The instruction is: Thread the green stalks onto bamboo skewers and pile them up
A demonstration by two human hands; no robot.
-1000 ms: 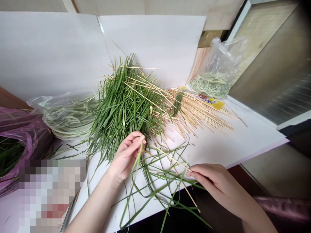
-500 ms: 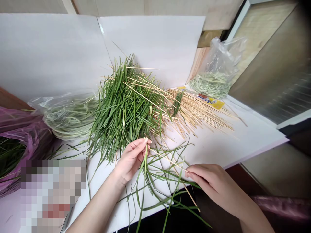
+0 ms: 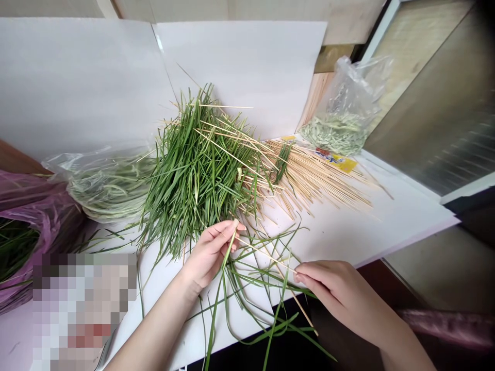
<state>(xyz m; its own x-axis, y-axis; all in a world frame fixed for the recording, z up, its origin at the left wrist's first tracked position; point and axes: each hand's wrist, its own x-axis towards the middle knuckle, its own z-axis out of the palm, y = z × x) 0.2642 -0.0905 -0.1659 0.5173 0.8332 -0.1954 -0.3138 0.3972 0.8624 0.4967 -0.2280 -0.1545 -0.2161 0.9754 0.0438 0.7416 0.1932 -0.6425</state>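
Head view, left hand (image 3: 211, 250) pinching grass blade (image 3: 222, 268), right hand (image 3: 336, 293) gripping half-hidden skewer (image 3: 266, 253).

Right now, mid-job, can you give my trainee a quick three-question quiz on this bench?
1. True or false: the left hand pinches a green leaf blade at its fingers.
2. What does the right hand hold? A) scissors B) a thin wooden skewer C) a bag
3. Fill in: the loose pile of skewers lies to the ____ of the green leaf heap.

Key: 1 true; 2 B; 3 right.
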